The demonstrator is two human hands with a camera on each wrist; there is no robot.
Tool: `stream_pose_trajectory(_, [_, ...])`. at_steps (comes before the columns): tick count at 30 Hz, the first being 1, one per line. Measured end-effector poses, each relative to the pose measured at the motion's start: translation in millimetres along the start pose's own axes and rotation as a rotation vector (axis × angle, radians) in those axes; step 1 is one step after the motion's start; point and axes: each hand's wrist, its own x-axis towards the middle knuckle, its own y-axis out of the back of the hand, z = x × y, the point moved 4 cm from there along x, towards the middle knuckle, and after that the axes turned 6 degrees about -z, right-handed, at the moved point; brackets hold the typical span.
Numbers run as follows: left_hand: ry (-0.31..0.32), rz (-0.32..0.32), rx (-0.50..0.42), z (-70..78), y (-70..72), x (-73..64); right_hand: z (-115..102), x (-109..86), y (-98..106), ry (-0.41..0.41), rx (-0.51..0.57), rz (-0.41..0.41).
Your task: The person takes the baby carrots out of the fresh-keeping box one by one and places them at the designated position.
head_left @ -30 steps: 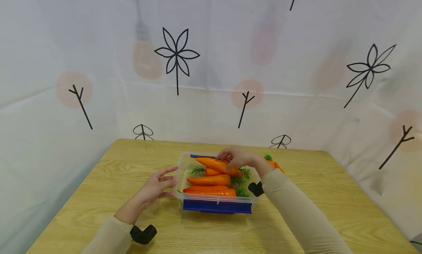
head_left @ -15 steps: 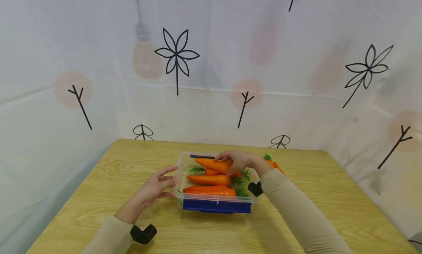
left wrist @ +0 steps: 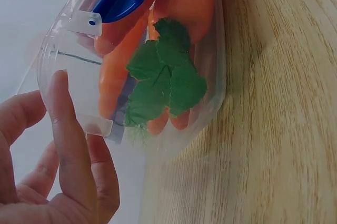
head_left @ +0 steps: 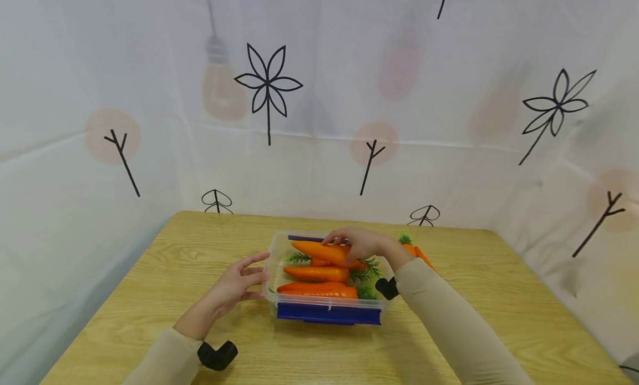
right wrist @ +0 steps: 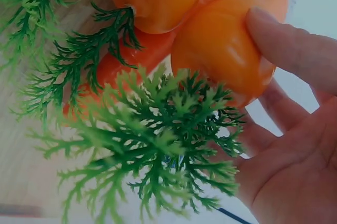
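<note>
A clear plastic box (head_left: pixel 272 257) with blue side clips (head_left: pixel 329 314) stands on the table, several orange carrots with green tops lying in it. My left hand (head_left: pixel 234 285) touches the box's left end with spread, relaxed fingers. In the left wrist view, green leaves (left wrist: pixel 166 84) show through the wall. Over the back of the box, my right hand (head_left: pixel 361 244) holds the topmost carrot (head_left: pixel 314 251), its tip pointing left. The right wrist view has the thumb on one side of that carrot (right wrist: pixel 218 39) and fingers on the other, its feathery top (right wrist: pixel 152 134) hanging below.
Behind my right forearm, more carrots (head_left: pixel 419 254) with a green top lie on the wooden table (head_left: pixel 209 238), right of the box, partly hidden. A white patterned cloth (head_left: pixel 319 168) hangs beyond the table's back edge and along both sides.
The topmost carrot has shifted slightly left and down within the box, my right hand moving with it. My left hand has stayed at the box's left end.
</note>
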Motion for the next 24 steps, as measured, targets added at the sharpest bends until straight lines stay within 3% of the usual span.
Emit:
stream_pose_trajectory(5, [0.004,0.007,0.0,0.1,-0.1,0.4,-3.5,-5.7,5.7,-0.018,0.087,0.028])
stream_pose_trajectory(10, [0.001,0.006,0.0,0.4,0.0,0.1,-10.5,-13.1,14.1,-0.017,0.096,0.084])
stream_pose_trajectory(24, [-0.002,0.001,-0.011,-0.2,-1.8,-1.3,-15.4,-40.2,25.7,0.055,0.184,0.23])
